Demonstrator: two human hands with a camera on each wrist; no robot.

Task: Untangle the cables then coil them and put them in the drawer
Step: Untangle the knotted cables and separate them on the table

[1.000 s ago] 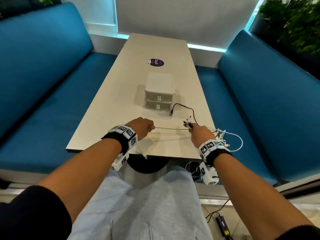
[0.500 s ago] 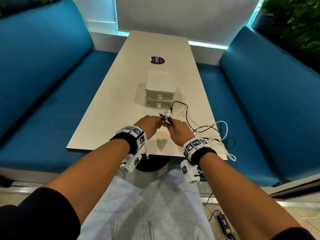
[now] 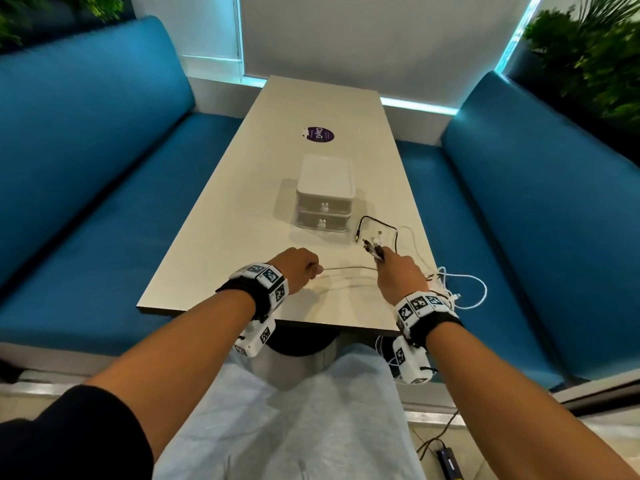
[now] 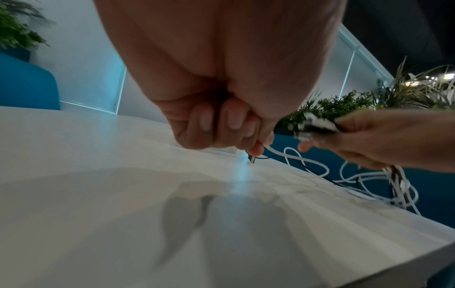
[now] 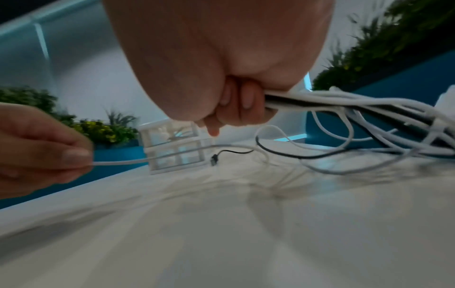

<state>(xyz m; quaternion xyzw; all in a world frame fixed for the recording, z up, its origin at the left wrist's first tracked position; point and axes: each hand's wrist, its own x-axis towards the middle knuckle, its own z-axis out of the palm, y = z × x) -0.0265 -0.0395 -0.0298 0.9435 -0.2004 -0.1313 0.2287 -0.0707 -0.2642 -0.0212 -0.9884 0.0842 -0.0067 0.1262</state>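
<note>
On my left, the left hand (image 3: 297, 268) pinched one end of a white cable (image 3: 348, 268), curled fingers (image 4: 222, 124) tight around it. That strand ran across above the tabletop (image 3: 242, 237) to my right hand (image 3: 398, 277), which gripped a bundle of cables (image 5: 344, 103) with plug ends sticking up. Behind them sat the closed two-drawer box (image 3: 325, 199). A black cable (image 3: 375, 223) looped beside it; the rest spilled over the right edge.
</note>
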